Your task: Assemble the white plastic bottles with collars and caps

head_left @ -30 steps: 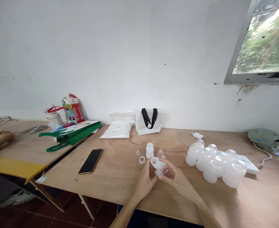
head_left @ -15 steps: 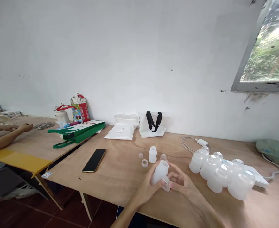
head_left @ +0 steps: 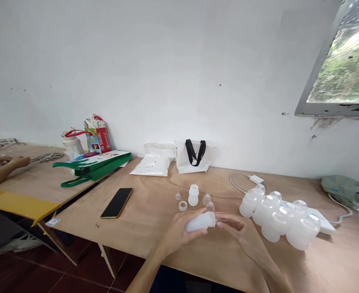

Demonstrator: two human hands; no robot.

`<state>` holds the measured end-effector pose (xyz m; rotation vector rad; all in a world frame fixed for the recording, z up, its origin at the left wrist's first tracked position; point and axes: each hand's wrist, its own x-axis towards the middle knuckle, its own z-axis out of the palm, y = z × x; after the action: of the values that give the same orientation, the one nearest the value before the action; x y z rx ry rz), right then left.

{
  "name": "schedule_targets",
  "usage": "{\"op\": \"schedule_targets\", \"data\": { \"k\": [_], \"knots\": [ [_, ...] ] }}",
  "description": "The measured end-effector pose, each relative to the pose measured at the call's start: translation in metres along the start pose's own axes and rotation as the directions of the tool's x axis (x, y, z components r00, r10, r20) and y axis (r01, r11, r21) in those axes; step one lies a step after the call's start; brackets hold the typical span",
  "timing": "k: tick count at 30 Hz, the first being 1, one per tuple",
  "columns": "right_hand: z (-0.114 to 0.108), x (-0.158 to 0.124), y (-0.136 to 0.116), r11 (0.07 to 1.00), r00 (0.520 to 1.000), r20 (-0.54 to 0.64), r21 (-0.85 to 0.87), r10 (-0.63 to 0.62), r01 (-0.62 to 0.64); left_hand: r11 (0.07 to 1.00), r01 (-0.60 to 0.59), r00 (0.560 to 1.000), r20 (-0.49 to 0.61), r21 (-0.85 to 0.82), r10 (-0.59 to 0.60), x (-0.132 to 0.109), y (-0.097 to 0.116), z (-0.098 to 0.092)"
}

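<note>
Item: frosted plastic bottle [head_left: 199, 223], lying sideways
Left hand [head_left: 178, 235]: fingers [head_left: 196, 232] wrapped around body
Right hand [head_left: 237, 232]: fingers [head_left: 225, 218] spread near neck, contact unclear

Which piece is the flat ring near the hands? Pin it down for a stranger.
On the plywood table, look at the few small pieces just beyond the person's left hand. The frosted plastic ring lies flat there, beside the upright frosted bottle and below a tiny clear cone. It alone is a low open hoop, with wood showing through its middle.
</note>
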<state>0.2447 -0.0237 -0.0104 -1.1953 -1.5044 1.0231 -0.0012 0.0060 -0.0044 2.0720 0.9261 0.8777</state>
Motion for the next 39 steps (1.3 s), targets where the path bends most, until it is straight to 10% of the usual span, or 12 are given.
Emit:
{"op": "schedule_targets", "data": {
  "k": [10, 19, 27, 33, 39],
  "knots": [
    [0.002, -0.005, 0.001, 0.984, 0.987, 0.070, -0.097, -0.143, 0.150, 0.997, 0.080, 0.987, 0.136, 0.018, -0.082, -0.010, 0.017, -0.015],
    [0.028, -0.002, -0.006, 0.970, 0.988, -0.088, -0.218, -0.128, 0.106, 0.992, -0.031, 0.999, 0.014, 0.121, 0.029, -0.012, 0.017, -0.010],
    [0.012, -0.007, -0.012, 0.951, 0.957, 0.272, -0.258, -0.096, 0.169, 0.987, -0.047, 0.995, 0.089, 0.156, 0.034, -0.012, 0.010, -0.017],
    [0.027, -0.003, 0.003, 0.949, 0.995, 0.080, -0.304, -0.062, 0.084, 0.961, 0.036, 0.998, 0.049, 0.276, -0.051, -0.014, 0.013, -0.013],
    [0.024, -0.008, -0.006, 0.952, 0.966, 0.236, -0.254, -0.108, 0.169, 0.970, 0.072, 0.995, 0.054, 0.230, -0.086, -0.013, 0.018, -0.022]
  ]
}}
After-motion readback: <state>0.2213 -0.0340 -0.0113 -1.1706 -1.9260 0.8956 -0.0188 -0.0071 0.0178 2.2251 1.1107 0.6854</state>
